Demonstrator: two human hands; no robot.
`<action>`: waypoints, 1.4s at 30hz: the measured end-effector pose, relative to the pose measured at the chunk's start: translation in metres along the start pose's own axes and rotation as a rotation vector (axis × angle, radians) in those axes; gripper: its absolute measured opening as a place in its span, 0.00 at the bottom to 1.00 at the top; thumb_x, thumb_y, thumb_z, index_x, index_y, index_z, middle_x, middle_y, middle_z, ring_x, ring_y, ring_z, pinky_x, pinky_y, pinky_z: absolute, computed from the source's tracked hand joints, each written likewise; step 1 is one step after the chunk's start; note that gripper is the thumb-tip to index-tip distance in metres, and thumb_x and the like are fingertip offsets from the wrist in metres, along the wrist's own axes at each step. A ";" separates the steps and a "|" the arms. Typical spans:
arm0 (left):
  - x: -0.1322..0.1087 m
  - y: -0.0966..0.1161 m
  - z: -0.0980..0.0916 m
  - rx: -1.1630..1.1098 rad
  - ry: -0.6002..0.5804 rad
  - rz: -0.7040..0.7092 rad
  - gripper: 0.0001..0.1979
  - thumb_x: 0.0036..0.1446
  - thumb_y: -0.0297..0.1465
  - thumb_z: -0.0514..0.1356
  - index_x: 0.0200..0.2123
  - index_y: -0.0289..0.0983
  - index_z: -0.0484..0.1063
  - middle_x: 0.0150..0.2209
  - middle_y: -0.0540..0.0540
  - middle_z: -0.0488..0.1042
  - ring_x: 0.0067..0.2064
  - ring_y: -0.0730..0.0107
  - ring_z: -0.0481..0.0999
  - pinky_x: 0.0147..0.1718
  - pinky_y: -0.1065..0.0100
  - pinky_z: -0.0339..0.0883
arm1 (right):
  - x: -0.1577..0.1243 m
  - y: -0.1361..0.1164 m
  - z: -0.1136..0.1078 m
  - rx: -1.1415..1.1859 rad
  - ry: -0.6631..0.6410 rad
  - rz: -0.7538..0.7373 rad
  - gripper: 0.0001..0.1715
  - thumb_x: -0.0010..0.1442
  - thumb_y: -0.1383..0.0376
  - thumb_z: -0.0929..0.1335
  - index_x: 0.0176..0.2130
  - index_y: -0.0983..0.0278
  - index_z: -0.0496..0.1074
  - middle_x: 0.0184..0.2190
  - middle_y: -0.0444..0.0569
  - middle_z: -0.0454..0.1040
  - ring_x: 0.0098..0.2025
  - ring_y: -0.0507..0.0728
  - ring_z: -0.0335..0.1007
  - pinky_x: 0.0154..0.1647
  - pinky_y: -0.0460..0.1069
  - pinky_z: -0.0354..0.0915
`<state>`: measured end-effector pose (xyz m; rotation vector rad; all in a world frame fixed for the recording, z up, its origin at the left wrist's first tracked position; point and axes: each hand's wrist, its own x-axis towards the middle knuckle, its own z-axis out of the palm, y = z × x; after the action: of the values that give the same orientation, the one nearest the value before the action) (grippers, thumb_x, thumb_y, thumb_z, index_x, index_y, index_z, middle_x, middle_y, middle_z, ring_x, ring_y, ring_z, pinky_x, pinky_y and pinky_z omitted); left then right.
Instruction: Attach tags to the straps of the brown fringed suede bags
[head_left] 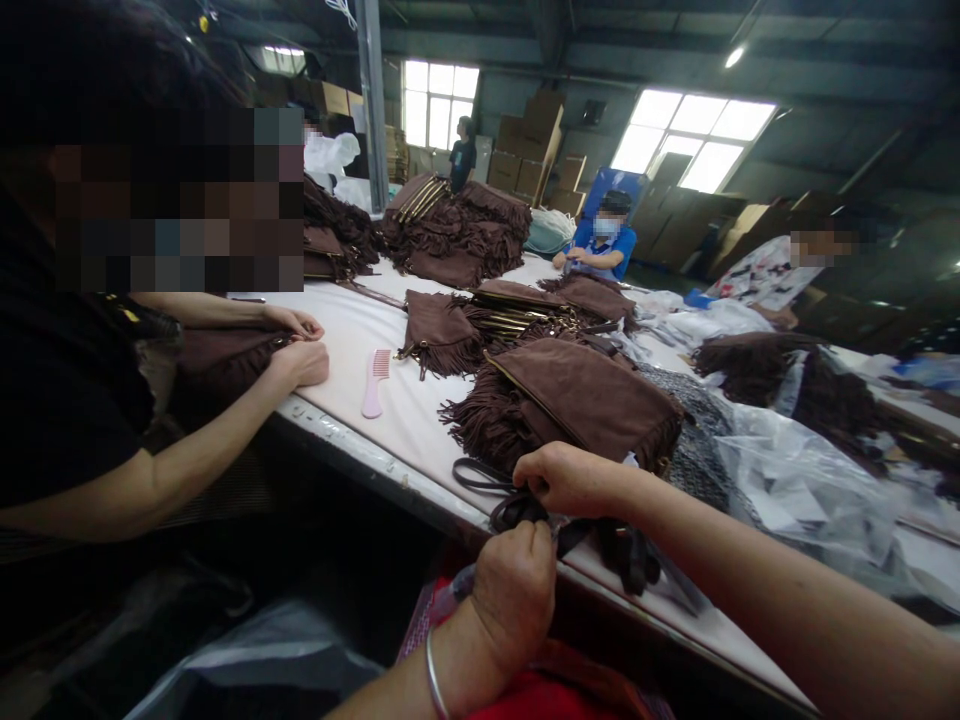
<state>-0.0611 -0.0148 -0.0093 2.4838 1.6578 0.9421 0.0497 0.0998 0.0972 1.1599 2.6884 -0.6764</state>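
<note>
Two closed hands of mine meet at the table's front edge, over a bundle of dark strap. My left hand, with a bangle on its wrist, grips the strap from below. Just above it, my right hand has its fingers curled on the same strap, partly hiding it. A loop of the strap lies on the table to the left. Behind my hands rests a brown fringed bag with a gold zip. More dark straps hang at the edge to the right.
On the white table lies a pink comb. Brown fringed bags are piled farther back. Clear plastic bags spread to the right. At left, a co-worker's hands work on a brown bag; other people stand beyond.
</note>
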 end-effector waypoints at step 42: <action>0.020 -0.001 -0.022 -1.673 -0.595 -0.963 0.16 0.50 0.42 0.62 0.33 0.35 0.68 0.23 0.56 0.64 0.17 0.85 0.53 0.17 0.78 0.45 | -0.115 0.022 0.093 -0.204 0.769 -0.260 0.10 0.65 0.73 0.62 0.43 0.64 0.70 0.40 0.50 0.77 0.35 0.55 0.66 0.39 0.53 0.59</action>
<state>-0.0668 -0.0042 0.0178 0.5972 0.8317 0.7073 0.1406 -0.0045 0.0402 1.2028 3.4668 0.0709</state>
